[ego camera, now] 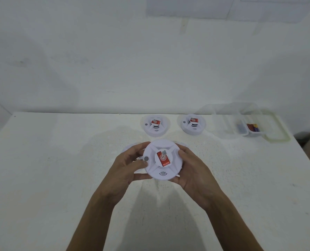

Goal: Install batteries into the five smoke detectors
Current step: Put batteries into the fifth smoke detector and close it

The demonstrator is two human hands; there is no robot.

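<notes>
I hold a round white smoke detector (162,160) above the table, face up, with a red sticker on its middle. My left hand (127,169) grips its left rim and my right hand (190,169) grips its right rim. Two more white detectors stand farther back, one (156,125) at the centre and one (193,124) to its right. White rims of other detectors (128,148) peek out behind my hands, mostly hidden. Batteries (252,128) lie in a clear plastic container (228,131) at the back right.
The white table (60,169) meets a white wall at the back. The container's lid (275,131) with a greenish seal lies beside it near the table's right edge.
</notes>
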